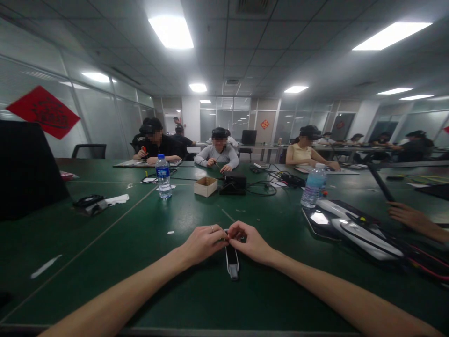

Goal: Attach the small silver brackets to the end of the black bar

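Note:
A narrow dark object with white side edges and a grey end (232,262) lies lengthwise on the green table in front of me; its exact kind is unclear. Over its far end, my left hand (201,244) is closed, fingertips pinched together, with a ring on one finger. My right hand (255,242) comes in from the other side, thumb and fingers also pinched. The fingertips of both hands meet there and cover that part of the object. Whatever small thing sits between them is hidden.
Ahead stand a small open box (206,186), a black device (233,183) and a water bottle (163,176). To the right are another bottle (314,186), a white-and-black device (365,236) and a person's hand (414,219). A black panel (28,171) rises at left. Several people sit opposite.

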`<state>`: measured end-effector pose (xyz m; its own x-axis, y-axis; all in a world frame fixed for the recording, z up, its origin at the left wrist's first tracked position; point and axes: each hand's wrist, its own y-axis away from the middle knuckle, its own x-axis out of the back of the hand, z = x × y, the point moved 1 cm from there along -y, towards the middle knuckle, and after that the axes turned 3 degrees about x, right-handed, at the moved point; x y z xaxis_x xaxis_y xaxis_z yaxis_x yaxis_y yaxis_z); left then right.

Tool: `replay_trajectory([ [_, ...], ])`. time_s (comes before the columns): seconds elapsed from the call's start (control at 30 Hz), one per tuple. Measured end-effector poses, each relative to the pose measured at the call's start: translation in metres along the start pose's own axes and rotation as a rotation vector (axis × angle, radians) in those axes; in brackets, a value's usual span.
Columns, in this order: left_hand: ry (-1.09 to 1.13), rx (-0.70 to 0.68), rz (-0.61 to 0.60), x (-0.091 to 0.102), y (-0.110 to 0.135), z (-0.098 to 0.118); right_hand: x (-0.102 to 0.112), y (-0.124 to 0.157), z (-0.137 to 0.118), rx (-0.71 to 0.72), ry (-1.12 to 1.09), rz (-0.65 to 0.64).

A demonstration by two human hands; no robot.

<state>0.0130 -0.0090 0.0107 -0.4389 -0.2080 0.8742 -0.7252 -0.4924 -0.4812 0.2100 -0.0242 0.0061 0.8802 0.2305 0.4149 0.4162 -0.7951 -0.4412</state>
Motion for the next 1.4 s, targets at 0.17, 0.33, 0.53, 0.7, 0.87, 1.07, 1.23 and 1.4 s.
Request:
replay_trajectory([
  [0.17,0.001,0.003,-0.023,-0.001,0.0,0.001,0.0,0.0,0.0,-0.015,-0.019,-0.005],
  [0.33,0.024,0.001,-0.033,0.0,-0.001,0.002,0.001,0.001,0.0,0.022,0.022,-0.027],
  [0.53,0.027,-0.006,0.01,0.004,-0.001,-0.011,0.009,-0.002,0.009,0.083,0.225,0.036],
  [0.7,0.079,0.118,0.005,0.003,0.001,-0.027,0.019,-0.004,0.017,0.139,0.431,0.01],
  [0.87,0.171,0.247,-0.038,-0.006,0.002,-0.04,0.022,-0.006,0.019,0.101,0.618,0.063],
  [1.07,0.212,0.363,-0.065,-0.012,-0.001,-0.04,0.019,-0.007,0.019,0.025,0.689,0.028],
  [1.23,0.255,0.38,-0.063,-0.012,-0.003,-0.038,0.017,-0.007,0.014,0.007,0.685,-0.037],
  [1.4,0.37,0.424,-0.07,-0.008,-0.005,-0.034,0.017,-0.007,0.014,0.019,0.665,-0.051],
])
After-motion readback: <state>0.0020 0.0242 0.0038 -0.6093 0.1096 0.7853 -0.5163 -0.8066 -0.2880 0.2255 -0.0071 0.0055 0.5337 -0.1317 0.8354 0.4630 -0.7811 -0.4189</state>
